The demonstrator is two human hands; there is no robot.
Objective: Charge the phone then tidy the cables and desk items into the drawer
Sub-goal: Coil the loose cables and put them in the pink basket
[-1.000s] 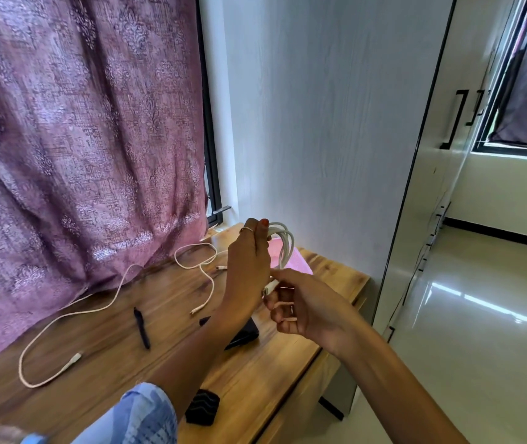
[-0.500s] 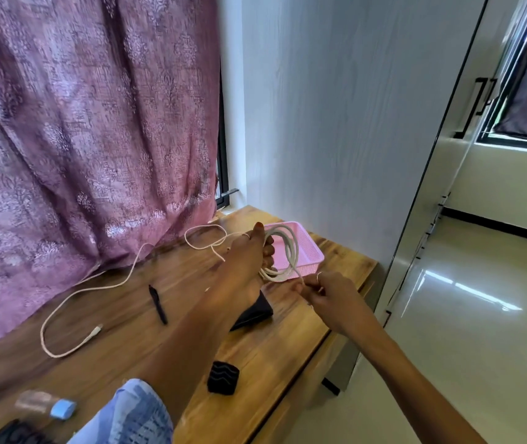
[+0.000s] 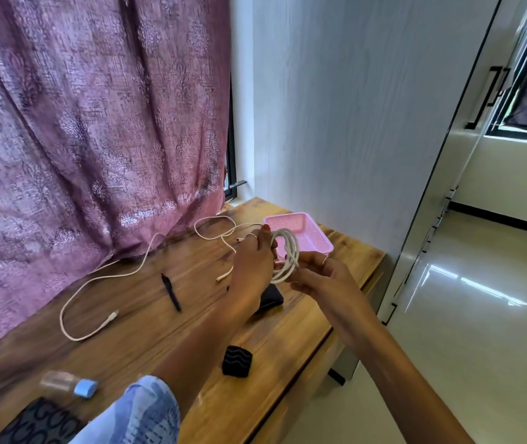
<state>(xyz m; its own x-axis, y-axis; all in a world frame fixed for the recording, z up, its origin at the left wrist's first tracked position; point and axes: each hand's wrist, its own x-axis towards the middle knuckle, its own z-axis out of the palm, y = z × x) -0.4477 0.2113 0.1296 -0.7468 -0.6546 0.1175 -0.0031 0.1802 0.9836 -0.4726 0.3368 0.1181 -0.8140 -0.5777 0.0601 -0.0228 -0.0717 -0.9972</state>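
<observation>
Nearest to me, at the bottom edge, I see a patterned dark pouch (image 3: pixel 36 423) and a small clear bottle with a blue cap (image 3: pixel 69 384) lying on its side on the wooden desk (image 3: pixel 146 344). A black ridged block (image 3: pixel 237 361) sits near the front edge.

Above the desk, my left hand (image 3: pixel 253 262) is raised with its fingers curled round a coil of white cable (image 3: pixel 286 256), the loops wrapped over the fingers; the coil stands roughly upright, its long axis running up and down. My right hand (image 3: pixel 321 277) meets it from the right, thumb and fingers pinching the lower part of the loops. Both hands are closed on that coil, touching each other's fingertips.

Under the hands lies a dark flat phone (image 3: pixel 270 298), partly hidden by my left wrist. To its left a black pen (image 3: pixel 171 292) lies pointing away from me, tilted slightly left.

A second white cable (image 3: pixel 102 277) trails loose across the desk, its plug end toward me, snaking back to the curtain (image 3: pixel 89 129). Farthest, a pink basket (image 3: pixel 312 233) stands by the wall.
</observation>
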